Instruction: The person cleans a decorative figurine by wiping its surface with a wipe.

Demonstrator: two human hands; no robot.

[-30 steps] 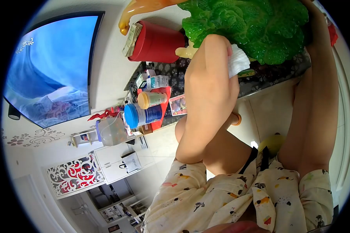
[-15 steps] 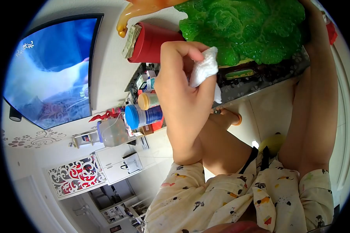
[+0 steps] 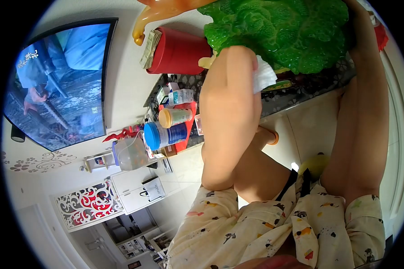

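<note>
While the left hand (image 3: 235, 76) has its fingers clamped on a white wad (image 3: 265, 77), the green cabbage ornament (image 3: 285, 31) lies ahead and rightward of them, the right hand (image 3: 362, 31) by its right side, grip untellable.

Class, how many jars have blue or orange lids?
2: a blue-lidded cylindrical jar; beside it, nearer the red cylindrical tub, an orange-lidded cylindrical jar. Others may be hidden.

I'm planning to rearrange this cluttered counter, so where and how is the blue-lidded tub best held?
Probably round the tub's cylindrical body, just below its blue lid, coming from the side facing the camera. That side shows unblocked, while the orange-lidded container stands close beside it. The lid looks a poorer grip, as it might come off.
</note>
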